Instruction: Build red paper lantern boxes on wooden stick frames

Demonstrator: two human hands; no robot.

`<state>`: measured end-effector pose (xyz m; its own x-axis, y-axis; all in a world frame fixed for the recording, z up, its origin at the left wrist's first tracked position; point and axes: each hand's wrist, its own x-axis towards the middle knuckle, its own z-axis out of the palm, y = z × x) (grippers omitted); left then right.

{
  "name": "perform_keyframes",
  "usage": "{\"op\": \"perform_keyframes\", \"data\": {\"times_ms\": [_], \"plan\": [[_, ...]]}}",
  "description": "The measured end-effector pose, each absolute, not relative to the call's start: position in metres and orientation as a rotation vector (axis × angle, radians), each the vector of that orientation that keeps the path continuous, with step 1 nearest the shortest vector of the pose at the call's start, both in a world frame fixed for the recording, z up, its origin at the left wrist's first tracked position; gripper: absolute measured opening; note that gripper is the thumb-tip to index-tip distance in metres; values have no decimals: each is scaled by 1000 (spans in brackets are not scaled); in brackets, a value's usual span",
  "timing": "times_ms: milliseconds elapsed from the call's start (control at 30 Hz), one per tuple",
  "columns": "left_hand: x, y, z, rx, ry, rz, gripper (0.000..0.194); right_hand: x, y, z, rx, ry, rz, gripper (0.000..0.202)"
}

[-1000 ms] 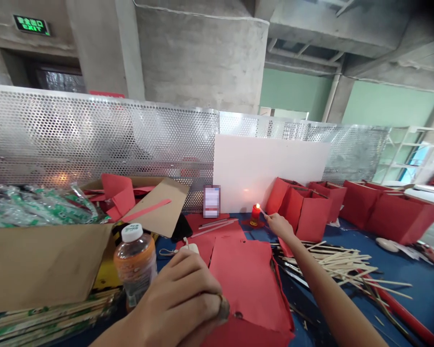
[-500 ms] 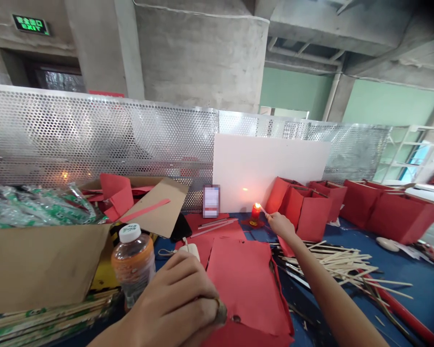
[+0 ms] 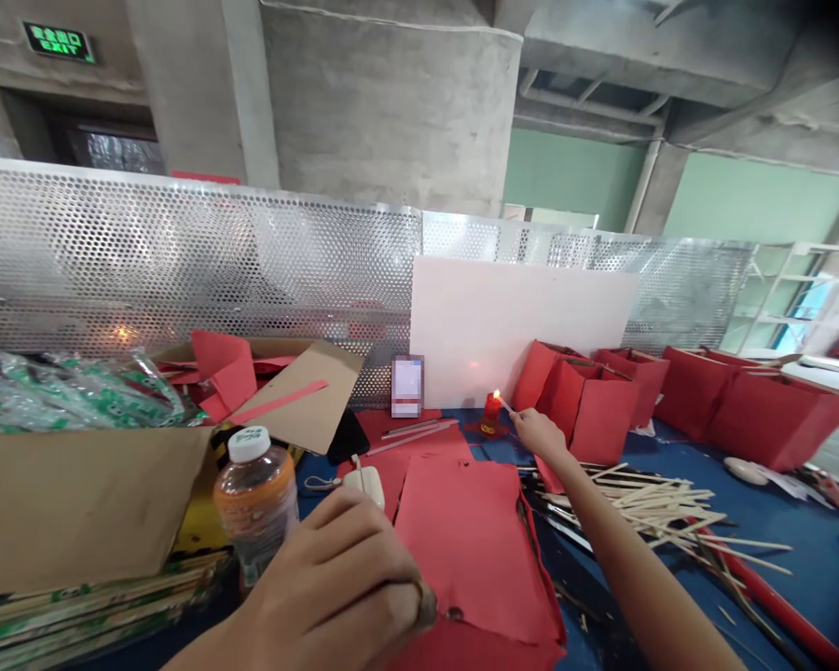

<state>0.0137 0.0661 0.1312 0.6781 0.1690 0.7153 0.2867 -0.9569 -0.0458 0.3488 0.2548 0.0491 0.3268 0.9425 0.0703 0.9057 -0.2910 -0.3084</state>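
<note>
My right hand (image 3: 540, 434) is closed on a thin, pale glue stick (image 3: 507, 406), its tip at the flame of a lit red candle (image 3: 491, 412). At the bottom of the view, my left hand (image 3: 350, 568) is curled shut beside a red paper panel (image 3: 472, 531). A small brownish end shows at its fingertips; what it belongs to is hidden. The panel lies in front of me, with dark edging along its right side and a dark spot near its lower edge. More thin translucent sticks (image 3: 419, 431) lie on red paper behind it.
Left of my left hand stands a drink bottle (image 3: 255, 508), with a small white case (image 3: 364, 482) nearby. Wooden sticks (image 3: 650, 508) lie under my right forearm. Red paper boxes (image 3: 605, 415) stand behind them. A phone (image 3: 406, 387) leans upright near a white board (image 3: 517, 326).
Both hands stay in nearly the same places. The candle flame looks smaller, and its glow on the white board is fainter.
</note>
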Motion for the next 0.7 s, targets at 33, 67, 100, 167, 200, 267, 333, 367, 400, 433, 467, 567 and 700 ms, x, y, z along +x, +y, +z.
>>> {"op": "perform_keyframes", "data": {"times_ms": [33,67,100,167,200,267,333,367,400,433,467,567,700], "plan": [[13,65,131,-2743,-373,-1128,31,348,255,49,-2308,-1661,193,32],[12,64,131,-2750,-380,-1112,31,348,254,49,-2312,-1664,207,32],[11,63,131,-2755,-382,-1097,32,348,254,49,-2313,-1667,216,31],[10,61,131,-2758,-391,-1074,32,347,253,50,-2315,-1672,222,31],[9,61,131,-2759,-399,-1070,32,347,253,50,-2318,-1671,223,31],[9,60,131,-2748,-404,-1087,32,348,253,51,-2324,-1668,225,31],[11,59,132,-2741,-419,-1081,30,349,253,51,-2329,-1667,225,31],[12,59,133,-2735,-404,-1082,30,349,253,51,-2330,-1666,224,31],[13,59,133,-2736,-405,-1077,29,349,253,51,-2332,-1665,224,31],[13,59,133,-2734,-411,-1082,29,349,253,51,-2333,-1665,225,32],[13,59,132,-2728,-405,-1098,29,349,253,51,-2335,-1664,228,32],[11,61,126,-2726,-387,-1102,29,349,254,51,-2335,-1666,238,33],[6,59,115,-2573,-422,-1028,23,350,254,51,-2329,-1661,237,32]]}}
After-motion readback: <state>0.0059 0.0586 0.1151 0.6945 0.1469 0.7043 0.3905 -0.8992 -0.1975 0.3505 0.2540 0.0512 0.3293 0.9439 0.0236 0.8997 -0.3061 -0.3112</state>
